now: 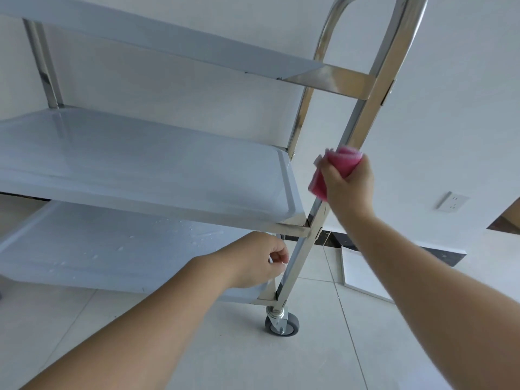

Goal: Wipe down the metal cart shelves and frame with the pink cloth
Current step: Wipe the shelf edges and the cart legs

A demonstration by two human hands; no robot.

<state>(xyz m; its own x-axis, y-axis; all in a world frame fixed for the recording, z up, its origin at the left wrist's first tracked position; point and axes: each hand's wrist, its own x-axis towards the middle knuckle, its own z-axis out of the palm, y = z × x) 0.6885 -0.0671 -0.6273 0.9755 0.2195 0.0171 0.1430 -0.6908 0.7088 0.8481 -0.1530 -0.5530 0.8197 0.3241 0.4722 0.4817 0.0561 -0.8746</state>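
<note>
A three-shelf metal cart fills the left and centre, with a shiny upright frame post (363, 114) on its right side. My right hand (347, 184) grips the pink cloth (323, 175) wrapped around that post, between the top and middle shelves. The middle shelf (140, 164) looks smooth, and the bottom shelf (98, 249) carries water droplets. My left hand (259, 260) is lower down, its fingers curled round the inner frame post just above the bottom shelf's corner.
A grey caster wheel (282, 325) stands on the pale tiled floor under the cart's near corner. A white panel (363, 274) leans at the base of the wall behind. A wall socket (452, 201) sits at the right.
</note>
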